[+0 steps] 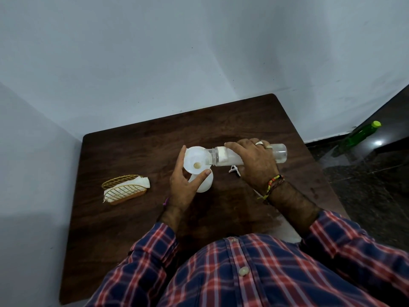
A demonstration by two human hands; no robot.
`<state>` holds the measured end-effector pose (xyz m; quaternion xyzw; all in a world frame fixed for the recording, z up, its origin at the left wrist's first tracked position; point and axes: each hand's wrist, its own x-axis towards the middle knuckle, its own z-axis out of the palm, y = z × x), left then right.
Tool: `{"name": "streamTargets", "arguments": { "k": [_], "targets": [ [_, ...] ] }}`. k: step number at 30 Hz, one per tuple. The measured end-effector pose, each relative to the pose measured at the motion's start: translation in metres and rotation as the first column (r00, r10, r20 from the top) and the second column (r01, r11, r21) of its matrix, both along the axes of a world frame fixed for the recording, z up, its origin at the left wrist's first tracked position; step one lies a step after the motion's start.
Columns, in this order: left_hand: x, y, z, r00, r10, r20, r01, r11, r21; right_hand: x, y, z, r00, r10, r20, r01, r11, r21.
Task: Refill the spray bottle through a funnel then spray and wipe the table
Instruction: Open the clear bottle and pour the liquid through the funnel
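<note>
Dark table [137,151], one funnel [194,159], two hands, one clear bottle [243,155]

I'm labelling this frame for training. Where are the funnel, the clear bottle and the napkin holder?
funnel [192,161]: head view, inner wall of the bowl.
clear bottle [280,152]: head view, bare base end.
napkin holder [124,191]: head view, front wire grid.
</note>
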<state>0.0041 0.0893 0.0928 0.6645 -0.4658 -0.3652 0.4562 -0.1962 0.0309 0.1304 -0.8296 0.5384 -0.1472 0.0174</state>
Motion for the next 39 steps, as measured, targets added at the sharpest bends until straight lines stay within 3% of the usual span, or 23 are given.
{"name": "streamTargets", "arguments": {
  "k": [39],
  "targets": [
    [0.0005, -0.0006, -0.0032, 1.0, -0.008, -0.012, 0.008, 1.0, -0.014, 0.0004, -0.0022, -0.0006, 1.0, -0.016, -0.006, 0.016, 0.999, -0.03]
  ]
}}
